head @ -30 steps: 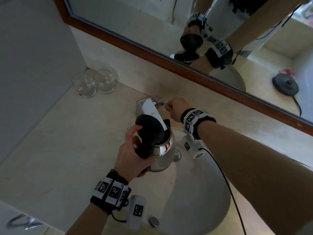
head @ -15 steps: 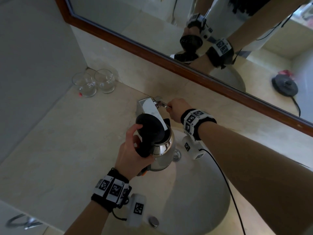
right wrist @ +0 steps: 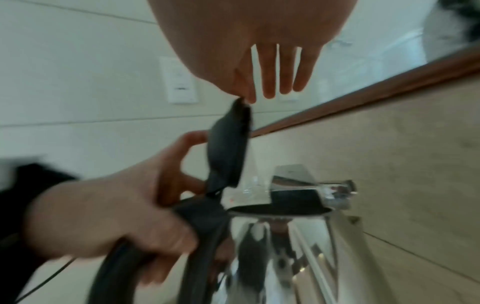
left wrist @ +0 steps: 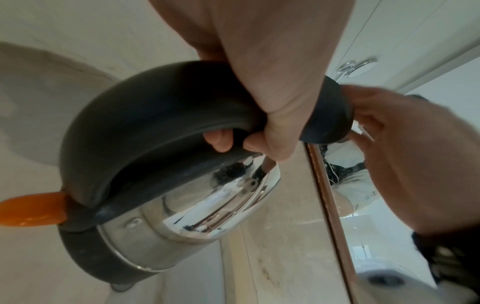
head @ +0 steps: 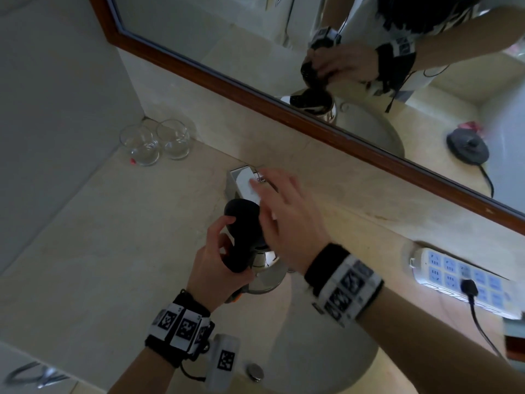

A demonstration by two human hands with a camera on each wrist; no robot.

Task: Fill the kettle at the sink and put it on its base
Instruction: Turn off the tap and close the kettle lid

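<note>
Kettle over the sink, under the tap, held by its curved black handle. Left grip clenched round that handle, thumb up behind the raised lid. Right grip released, fingers straight and spread, one fingertip touching the top edge of the lid in the right wrist view. Lid upright on its hinge, mouth of the kettle open just below the spout.

Beyond both grips: chrome tap, square-edged and mirror-bright, its lever sticking out sideways, close against the kettle's rim. Behind that, a wood-framed mirror along the wall. Far left of the left grip, two clear round glasses touching each other in the corner of the counter. Right of the right grip, a white power strip with blue sockets and one black plug in it. Round black base seen only as a reflection in the mirror.

Kettle body polished steel, tapering upward, black band at the bottom, orange switch under the handle. Counter pale, mottled stone; sink smooth, round, pale.
</note>
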